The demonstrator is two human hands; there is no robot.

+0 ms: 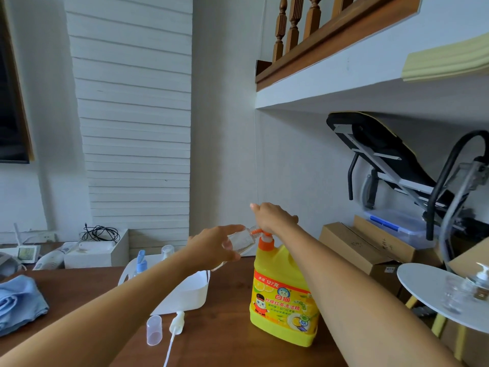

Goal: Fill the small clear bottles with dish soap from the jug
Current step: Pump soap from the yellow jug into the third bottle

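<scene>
A yellow dish soap jug (pixel 284 298) with an orange pump top stands on the brown table. My right hand (pixel 274 217) rests on top of the pump head, palm down. My left hand (pixel 214 246) grips a small clear bottle (pixel 242 242), tilted with its mouth against the orange pump spout (pixel 256 231). The bottle looks nearly empty. A clear cap (pixel 154 330) and a white sprayer top with its tube (pixel 176 323) lie on the table in front of my left arm.
A white basket (pixel 185 292) behind my left arm holds a blue-topped bottle (pixel 140 260) and another bottle. Blue cloth (pixel 18 300) lies at the left. A round white side table (pixel 428 284) at the right carries a pump bottle and clear bottles. Cardboard boxes stand behind.
</scene>
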